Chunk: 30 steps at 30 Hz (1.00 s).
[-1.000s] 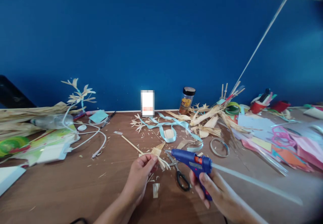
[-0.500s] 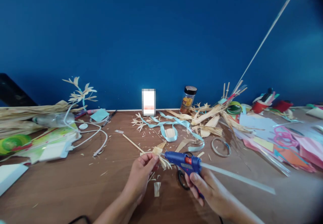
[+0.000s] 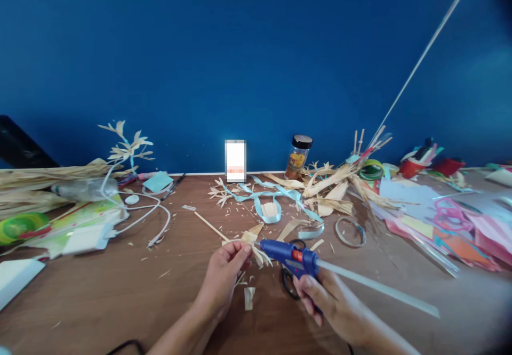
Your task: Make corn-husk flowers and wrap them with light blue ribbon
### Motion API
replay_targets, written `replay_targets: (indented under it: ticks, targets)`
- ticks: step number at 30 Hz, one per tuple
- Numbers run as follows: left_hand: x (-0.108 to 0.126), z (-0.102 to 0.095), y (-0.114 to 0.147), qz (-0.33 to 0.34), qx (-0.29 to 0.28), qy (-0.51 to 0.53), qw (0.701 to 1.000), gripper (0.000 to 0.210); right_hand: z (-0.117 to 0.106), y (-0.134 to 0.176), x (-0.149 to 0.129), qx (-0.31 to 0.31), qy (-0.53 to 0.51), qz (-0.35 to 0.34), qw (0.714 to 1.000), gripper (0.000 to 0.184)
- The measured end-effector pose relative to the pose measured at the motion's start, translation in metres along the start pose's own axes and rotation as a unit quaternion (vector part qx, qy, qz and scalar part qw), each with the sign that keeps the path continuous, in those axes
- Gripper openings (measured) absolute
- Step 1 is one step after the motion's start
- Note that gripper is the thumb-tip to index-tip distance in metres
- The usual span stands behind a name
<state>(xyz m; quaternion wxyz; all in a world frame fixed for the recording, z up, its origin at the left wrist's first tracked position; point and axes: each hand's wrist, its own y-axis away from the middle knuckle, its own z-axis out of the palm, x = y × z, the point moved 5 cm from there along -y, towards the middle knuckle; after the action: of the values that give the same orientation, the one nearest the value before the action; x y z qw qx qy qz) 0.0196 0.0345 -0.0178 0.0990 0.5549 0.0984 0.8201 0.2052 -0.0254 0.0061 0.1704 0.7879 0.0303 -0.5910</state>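
Observation:
My left hand [image 3: 226,269] pinches a pale piece of dried husk [image 3: 249,237] between thumb and fingertips, with narrow petal-like strips hanging below it. A thin wooden stick [image 3: 210,226] runs from the fingers toward the upper left; whether the hand grips it I cannot tell. My right hand [image 3: 326,296] is wrapped round the handle of a blue glue gun [image 3: 290,253], its nozzle pointing left at the husk, touching or nearly so. A long translucent glue stick [image 3: 380,284] sticks out of the gun's back. Black-handled scissors [image 3: 288,284] lie partly hidden beneath the gun.
Light blue ribbon [image 3: 276,219], husk scraps and a roll of tape [image 3: 350,232] lie beyond my hands. A black-lidded jar [image 3: 298,158] stands by the blue wall. Husks, a plastic bottle [image 3: 86,188] and white cables are at left; coloured paper and pink scissors [image 3: 452,216] at right.
The glue gun has tilted very slightly, so the rear end of its glue stick sits a little lower. My left hand and the husk have hardly moved.

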Motion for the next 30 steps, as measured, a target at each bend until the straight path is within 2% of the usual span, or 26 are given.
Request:
replay_targets:
  ticks: [5, 11, 15, 18, 20, 22, 26, 30]
  targets:
    - [0.001, 0.0, -0.001, 0.002, 0.0, 0.003, 1.0, 0.018, 0.001, -0.001, -0.001, -0.011, 0.001, -0.007, 1.0, 0.038]
    - [0.0, 0.0, 0.001, -0.005, -0.009, 0.001, 1.0, 0.016, 0.002, -0.002, 0.0, 0.004, 0.01, -0.001, 1.0, 0.037]
    - [0.001, 0.001, 0.002, -0.006, -0.007, 0.0, 1.0, 0.017, -0.006, 0.001, -0.002, 0.047, 0.032, -0.01, 0.998, 0.036]
    - [0.004, 0.002, 0.005, -0.011, -0.009, 0.004, 1.0, 0.016, -0.027, 0.008, -0.011, 0.119, 0.116, -0.053, 0.985, 0.031]
    - [0.006, 0.003, 0.006, -0.019, -0.014, 0.011, 1.0, 0.015, -0.049, 0.016, -0.013, 0.193, 0.225, -0.071, 0.953, 0.026]
    - [0.009, 0.002, 0.007, -0.03, -0.012, 0.02, 0.999, 0.015, -0.073, 0.023, -0.008, 0.241, 0.321, -0.061, 0.914, 0.027]
    - [0.015, -0.003, 0.004, -0.011, 0.0, 0.042, 0.999, 0.014, -0.122, 0.036, 0.016, 0.351, 0.463, 0.019, 0.814, 0.026]
    - [0.011, -0.003, 0.003, -0.035, -0.012, 0.055, 0.998, 0.015, -0.141, 0.034, 0.033, 0.353, 0.557, 0.083, 0.747, 0.031]
